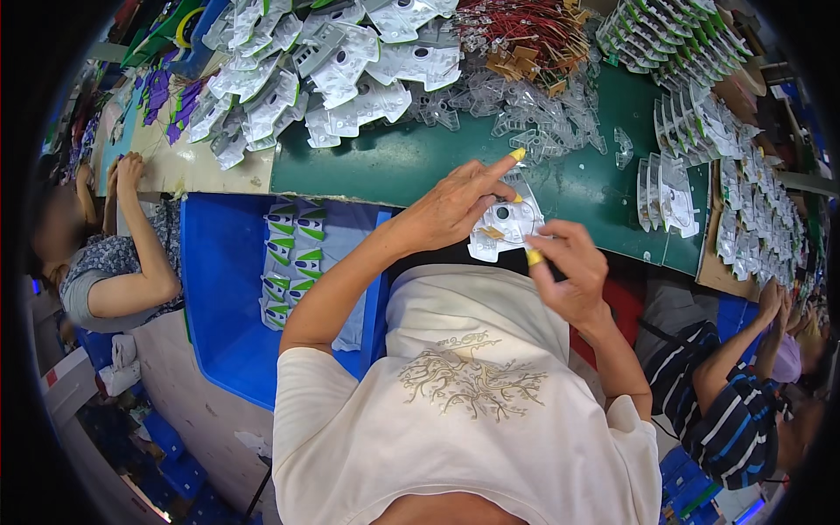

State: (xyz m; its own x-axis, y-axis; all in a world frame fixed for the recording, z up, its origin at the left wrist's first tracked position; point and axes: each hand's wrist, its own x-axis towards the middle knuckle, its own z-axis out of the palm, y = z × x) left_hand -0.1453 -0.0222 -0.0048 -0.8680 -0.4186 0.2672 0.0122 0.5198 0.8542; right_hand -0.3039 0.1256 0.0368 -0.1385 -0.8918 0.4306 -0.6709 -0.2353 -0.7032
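A silver plastic shell (486,247) with a round dark hole lies at the near edge of the green bench, in front of my body. A small tan connector (492,233) and a thin dark wire sit on it. My left hand (451,206) grips the shell from its left and far side. Its index finger stretches out past the shell, close to loose clear plastic parts (534,140). My right hand (573,267) is at the shell's right edge, thumb and index closed around the thin wire; the exact pinch is slightly blurred. Yellow covers sit on several fingertips.
Silver-and-green shells (341,74) are heaped at far left. Red wires with tan connectors (534,39) lie behind the clear parts. Stacked shells (669,192) stand at right. A blue bin (227,341) holding green-and-white pieces is below left. Other people (131,262) sit on both sides.
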